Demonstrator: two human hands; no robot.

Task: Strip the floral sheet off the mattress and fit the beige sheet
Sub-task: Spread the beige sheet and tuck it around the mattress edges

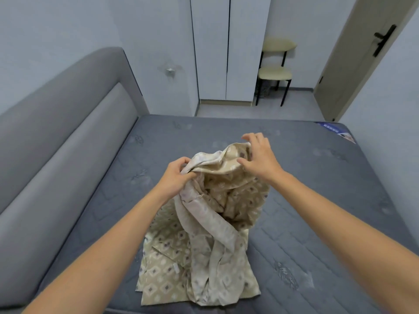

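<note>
Beige sheet (204, 245): one, patterned with small diamond motifs in white and dull purple, part unfolded; its lower part lies crumpled and partly flat on the near middle of the mattress, its upper part is raised in a bunch between the two hands, with a paler reverse side showing along a twisted fold that runs down from the left hand. Mattress (317, 177): dark grey, quilted, bare across all of its visible surface; a blue and white label (337, 130) lies at its far right corner. Left hand (176, 175): fingers and thumb curled, pinching the gathered edge of the sheet at the left of the raised bunch. Right hand (260, 155): fingers spread and bent over the top of the bunch, thumb set against the cloth on the near side, fingertips at or just past the far edge of the fold; whether they close on the cloth cannot be told. Both forearms are bare and reach in from the near edge of the view. Headboard (68, 132): grey, padded, along the left side of the mattress. Wardrobe (229, 48): white, two doors closed, against the far wall. Chair (275, 71): cream seat and backrest on a black frame, standing just right of the wardrobe. Door (358, 55): pale beige with a black handle (383, 39), at the far right. Wall fitting (170, 70): small, metallic, on the pale wall between headboard and wardrobe.
</note>
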